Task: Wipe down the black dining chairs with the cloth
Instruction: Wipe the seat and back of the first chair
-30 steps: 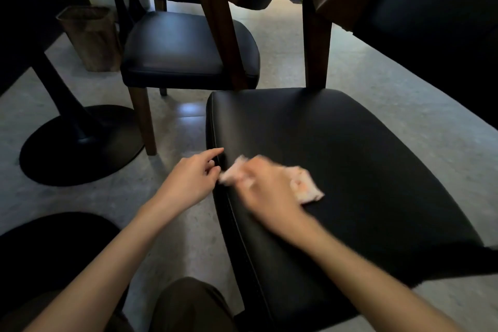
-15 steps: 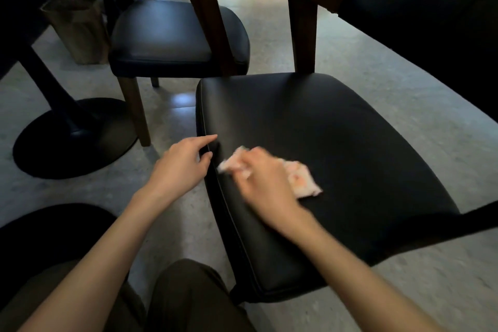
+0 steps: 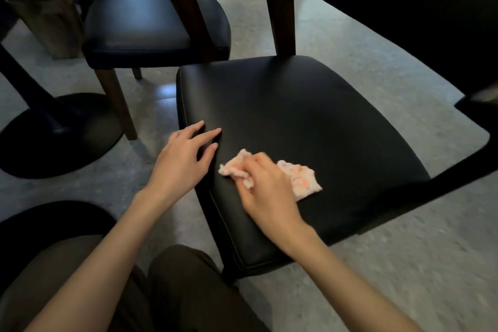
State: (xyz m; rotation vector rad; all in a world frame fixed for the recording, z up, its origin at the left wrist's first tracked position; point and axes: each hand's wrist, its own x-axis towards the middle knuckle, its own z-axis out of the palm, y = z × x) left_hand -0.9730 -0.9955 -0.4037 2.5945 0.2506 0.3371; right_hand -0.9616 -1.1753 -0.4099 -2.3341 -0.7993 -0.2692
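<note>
A black padded dining chair seat (image 3: 310, 116) with dark wooden back posts fills the middle of the view. My right hand (image 3: 266, 191) grips a crumpled white and pink cloth (image 3: 301, 182) and presses it on the seat's near left part. My left hand (image 3: 186, 159) rests with spread, straight fingers on the seat's left edge, just left of the cloth. A second black chair (image 3: 145, 24) stands behind and to the left.
A black round pedestal table base (image 3: 54, 132) sits on the grey floor at the left. A brown bin (image 3: 51, 19) stands at the far left behind it. A dark backrest or tabletop (image 3: 417, 8) overhangs at the upper right. My knees are at the bottom.
My left hand has spread its fingers and moved onto the seat's left edge. The right hand with the cloth stays on the near left of the seat, shifted slightly. The camera has tilted.
</note>
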